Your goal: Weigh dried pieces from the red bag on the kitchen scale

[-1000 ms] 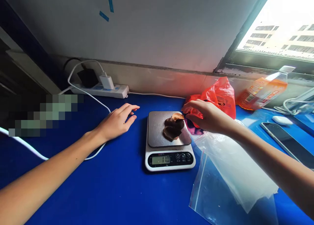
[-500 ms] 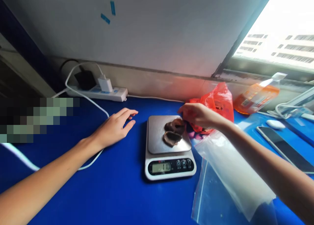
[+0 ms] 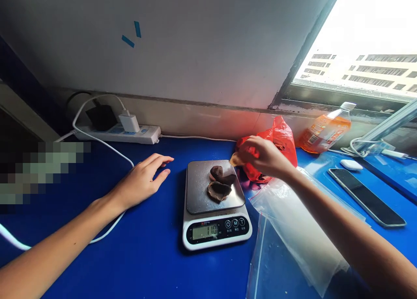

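Note:
A kitchen scale (image 3: pixel 192 203) with a steel plate sits on the blue table, digits showing on its display. Several dark brown, curled dried pieces (image 3: pixel 219 191) lie on the plate; one is cupped like a shell. My right hand (image 3: pixel 257 155) is above the plate's far right corner, fingers pinched on a tan dried piece (image 3: pixel 236 159), whose exact kind I cannot make out. Just behind that hand stands a crumpled red plastic bag (image 3: pixel 286 144), partly covered by it. My left hand (image 3: pixel 140 184) rests on the table left of the scale, holding nothing, with thumb and fingers apart.
Clear zip bags (image 3: pixel 296 229) lie right of the scale beneath my right forearm. Farther right are a phone (image 3: pixel 365 197), a white earbud case (image 3: pixel 351 164) and an orange drink bottle (image 3: pixel 325 131). A power strip (image 3: pixel 143 134) with a white cable stands at the back left.
My right hand has drawn slightly back from the pieces on the scale, and the tan piece now shows in its fingers. My left hand stays put. The camera view has shifted.

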A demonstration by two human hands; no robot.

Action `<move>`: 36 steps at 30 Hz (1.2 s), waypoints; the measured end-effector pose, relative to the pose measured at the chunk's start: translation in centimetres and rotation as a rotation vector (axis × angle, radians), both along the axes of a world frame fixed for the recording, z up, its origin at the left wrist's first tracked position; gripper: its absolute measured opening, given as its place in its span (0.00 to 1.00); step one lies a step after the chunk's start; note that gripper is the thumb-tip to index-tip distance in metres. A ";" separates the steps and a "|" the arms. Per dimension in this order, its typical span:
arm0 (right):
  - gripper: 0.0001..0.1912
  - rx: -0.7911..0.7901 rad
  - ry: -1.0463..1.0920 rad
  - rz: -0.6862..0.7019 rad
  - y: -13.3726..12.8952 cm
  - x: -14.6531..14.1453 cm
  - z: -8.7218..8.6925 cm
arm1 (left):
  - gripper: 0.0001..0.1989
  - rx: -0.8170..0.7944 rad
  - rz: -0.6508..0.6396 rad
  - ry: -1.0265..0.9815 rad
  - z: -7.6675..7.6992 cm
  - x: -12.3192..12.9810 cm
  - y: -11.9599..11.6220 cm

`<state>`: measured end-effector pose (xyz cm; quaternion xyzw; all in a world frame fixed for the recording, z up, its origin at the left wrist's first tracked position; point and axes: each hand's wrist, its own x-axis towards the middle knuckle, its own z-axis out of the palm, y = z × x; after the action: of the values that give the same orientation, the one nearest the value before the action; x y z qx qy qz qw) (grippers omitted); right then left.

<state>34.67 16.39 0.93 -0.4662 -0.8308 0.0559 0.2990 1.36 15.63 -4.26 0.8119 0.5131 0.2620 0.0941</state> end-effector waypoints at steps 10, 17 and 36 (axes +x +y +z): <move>0.16 -0.251 0.389 -0.259 -0.9 9.3 -0.5 | 0.10 0.298 -0.085 -0.088 4.8 3.7 -1.2; 0.17 -0.322 0.370 -0.234 0.3 8.2 -2.2 | 0.11 0.365 -0.918 0.267 8.2 18.8 0.6; 0.10 -0.165 -0.412 -0.409 0.1 6.9 -1.1 | 0.21 0.216 -0.614 0.425 9.2 19.0 2.5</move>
<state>41.54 16.54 -0.18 -0.6482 -0.7553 -0.0340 0.0904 20.33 18.11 4.95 0.9691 0.2239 0.1000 -0.0263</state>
